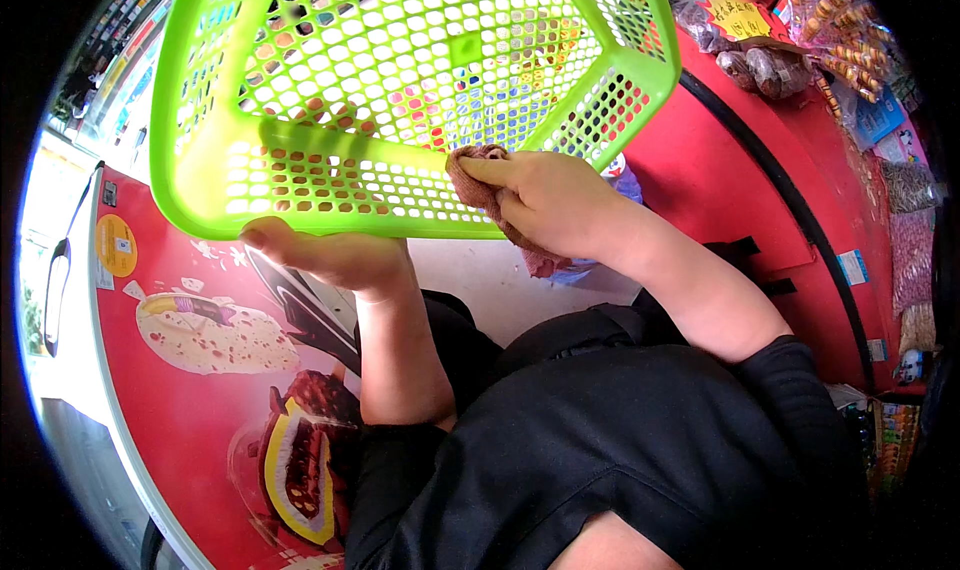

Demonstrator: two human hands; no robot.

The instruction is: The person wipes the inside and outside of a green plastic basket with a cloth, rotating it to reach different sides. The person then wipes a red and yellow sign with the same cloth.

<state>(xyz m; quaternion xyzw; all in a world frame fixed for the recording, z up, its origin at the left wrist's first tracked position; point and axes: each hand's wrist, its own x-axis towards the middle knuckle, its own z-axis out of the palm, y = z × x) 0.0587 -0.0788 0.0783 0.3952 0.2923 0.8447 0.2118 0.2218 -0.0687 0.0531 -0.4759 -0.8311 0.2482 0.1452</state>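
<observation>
A bright green plastic basket [465,48] with a mesh of holes is held up before me, its inside facing me. My left hand [330,258] supports its lower rim from beneath, thumb at the rim and the other fingers behind the mesh. My right hand [551,198] grips a brownish-pink cloth [476,183] between thumb and fingers and presses it on the basket's lower side wall. Part of the cloth hangs down below that hand.
At the left stands a red chest freezer [180,420] with ice-cream pictures. A red counter [720,165] with a black strip curves along the right. Packaged snacks [847,37] and bagged goods [911,247] lie at its far edge. Colourful goods show through the mesh.
</observation>
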